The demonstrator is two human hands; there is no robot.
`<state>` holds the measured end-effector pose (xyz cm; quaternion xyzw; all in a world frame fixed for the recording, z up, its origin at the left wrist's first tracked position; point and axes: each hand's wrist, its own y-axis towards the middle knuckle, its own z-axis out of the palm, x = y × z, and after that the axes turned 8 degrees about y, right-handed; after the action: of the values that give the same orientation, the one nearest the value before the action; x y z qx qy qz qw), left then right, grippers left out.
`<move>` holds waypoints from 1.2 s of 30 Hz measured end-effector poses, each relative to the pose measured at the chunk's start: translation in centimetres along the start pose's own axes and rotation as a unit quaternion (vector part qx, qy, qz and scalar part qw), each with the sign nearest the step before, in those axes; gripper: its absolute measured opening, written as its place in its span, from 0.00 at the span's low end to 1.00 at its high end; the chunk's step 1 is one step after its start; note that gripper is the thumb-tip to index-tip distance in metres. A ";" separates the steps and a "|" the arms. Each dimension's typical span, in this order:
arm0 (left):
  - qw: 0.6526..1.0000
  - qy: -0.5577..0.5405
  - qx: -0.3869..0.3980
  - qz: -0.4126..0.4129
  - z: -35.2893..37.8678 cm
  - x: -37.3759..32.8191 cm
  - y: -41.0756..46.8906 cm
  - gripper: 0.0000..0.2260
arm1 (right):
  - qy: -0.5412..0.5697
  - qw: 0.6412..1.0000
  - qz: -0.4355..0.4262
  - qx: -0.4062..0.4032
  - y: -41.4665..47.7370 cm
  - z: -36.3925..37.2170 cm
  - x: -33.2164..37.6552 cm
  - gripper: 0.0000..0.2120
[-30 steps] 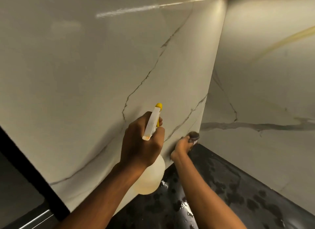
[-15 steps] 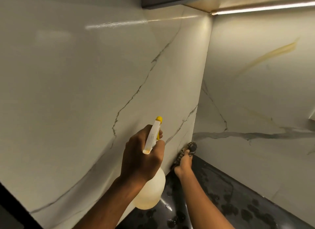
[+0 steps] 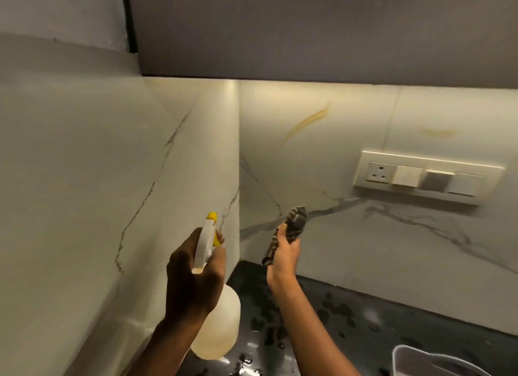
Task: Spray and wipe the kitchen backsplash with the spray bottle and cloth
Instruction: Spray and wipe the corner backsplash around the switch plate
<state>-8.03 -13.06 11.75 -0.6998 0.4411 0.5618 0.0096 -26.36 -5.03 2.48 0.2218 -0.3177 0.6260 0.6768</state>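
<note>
Left grip (image 3: 196, 277) clamps spray bottle (image 3: 217, 328), right grip (image 3: 284, 256) clamps cloth (image 3: 294, 221) — marble backsplash (image 3: 364, 249) corner, black counter (image 3: 378, 333)

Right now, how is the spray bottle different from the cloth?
The spray bottle is pale, smooth plastic with a yellow nozzle; the cloth is dark, patterned and crumpled. The left hand grips the spray bottle; the right hand holds the cloth. Both are held up above the black counter.
</note>
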 end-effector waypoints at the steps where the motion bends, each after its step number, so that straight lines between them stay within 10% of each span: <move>1: 1.000 -0.012 0.007 0.001 0.2 0.0 0.0 0.13 | -0.045 0.997 -0.058 0.000 -0.4 -0.1 1.0 0.19; 7: 0.996 -0.063 0.054 0.043 1.6 -1.3 -0.6 0.11 | -0.290 0.854 -0.432 -0.005 -2.2 -2.8 5.6 0.31; 15: 0.983 -0.095 0.114 0.105 5.3 -5.1 -0.2 0.11 | -0.340 0.704 -0.624 0.004 -2.4 -5.4 13.4 0.26; 36: 0.989 -0.041 0.079 0.115 10.4 -14.0 8.9 0.09 | -0.326 0.678 -0.659 0.003 -0.5 -6.8 24.5 0.27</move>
<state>-21.43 -4.74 23.32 -0.6177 0.5611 0.5507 0.0187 -24.43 16.99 15.12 0.5657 -0.2880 -0.0926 0.7671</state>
